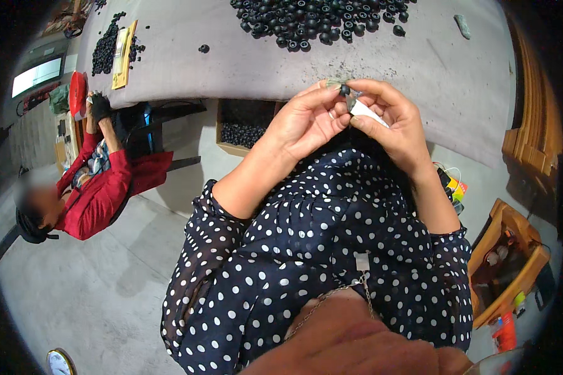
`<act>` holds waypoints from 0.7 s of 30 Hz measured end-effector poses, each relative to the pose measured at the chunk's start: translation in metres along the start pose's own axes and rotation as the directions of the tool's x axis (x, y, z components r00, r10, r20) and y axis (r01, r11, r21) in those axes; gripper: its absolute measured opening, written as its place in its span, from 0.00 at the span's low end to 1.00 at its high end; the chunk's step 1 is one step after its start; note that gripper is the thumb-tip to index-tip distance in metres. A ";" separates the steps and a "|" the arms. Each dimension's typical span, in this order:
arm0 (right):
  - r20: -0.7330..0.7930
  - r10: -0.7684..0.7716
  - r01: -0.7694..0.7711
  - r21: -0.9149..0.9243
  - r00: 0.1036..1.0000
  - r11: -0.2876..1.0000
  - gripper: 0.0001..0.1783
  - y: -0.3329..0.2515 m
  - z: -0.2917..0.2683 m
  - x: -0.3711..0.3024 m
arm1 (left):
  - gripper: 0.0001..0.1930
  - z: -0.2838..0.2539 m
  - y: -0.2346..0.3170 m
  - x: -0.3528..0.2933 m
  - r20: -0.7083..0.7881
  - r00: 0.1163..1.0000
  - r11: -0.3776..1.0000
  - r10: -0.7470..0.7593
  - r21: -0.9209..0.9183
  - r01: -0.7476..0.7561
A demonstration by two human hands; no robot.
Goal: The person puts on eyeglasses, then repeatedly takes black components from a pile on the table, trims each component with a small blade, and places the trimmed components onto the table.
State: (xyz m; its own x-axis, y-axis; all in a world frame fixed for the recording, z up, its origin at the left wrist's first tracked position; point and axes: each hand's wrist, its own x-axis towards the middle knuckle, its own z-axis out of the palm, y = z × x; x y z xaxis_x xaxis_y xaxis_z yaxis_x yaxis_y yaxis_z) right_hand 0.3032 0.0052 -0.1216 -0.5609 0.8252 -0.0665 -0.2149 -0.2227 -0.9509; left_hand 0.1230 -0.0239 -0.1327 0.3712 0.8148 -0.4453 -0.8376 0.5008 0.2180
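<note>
Over the near edge of the cloth-covered table (187,69), my two hands meet at the fingertips. Between thumb and forefinger my left hand (300,122) pinches a small black round part (344,90). A greenish wrap (335,82) shows at that forefinger's tip. My right hand (391,119) is closed around a small knife (370,114) with a white handle; its short metal blade lies against or very near the black part. Beyond my hands spreads a large pile of black round parts (313,25), with dark crumbs scattered on the cloth before it.
A yellow strip (126,55) lies beside smaller black parts (104,56) at the far left. A box of black pieces (243,134) sits below the table edge. At left a person in red (100,194) sits working. Wooden furniture (507,269) stands at right.
</note>
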 end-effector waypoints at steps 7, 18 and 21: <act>0.023 0.022 -0.023 0.026 0.999 0.999 0.22 0.004 -0.003 0.001 | 0.04 0.000 0.001 -0.002 0.028 0.999 0.994 0.042 0.097 -0.045; 0.023 0.064 -0.065 0.034 0.998 0.997 0.22 0.005 -0.002 0.000 | 0.05 0.002 -0.003 -0.005 0.007 0.997 0.989 0.073 0.131 -0.073; 0.028 0.074 -0.075 0.046 0.997 0.996 0.22 0.005 -0.003 0.001 | 0.06 0.002 -0.002 -0.005 0.028 0.997 0.987 0.070 0.142 -0.073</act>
State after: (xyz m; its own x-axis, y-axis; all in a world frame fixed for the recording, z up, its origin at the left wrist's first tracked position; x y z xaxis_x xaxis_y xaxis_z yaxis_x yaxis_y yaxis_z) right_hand 0.3043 0.0061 -0.1276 -0.5971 0.7919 -0.1279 -0.2085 -0.3073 -0.9285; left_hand 0.1236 -0.0286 -0.1290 0.3229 0.8558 -0.4042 -0.7972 0.4761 0.3711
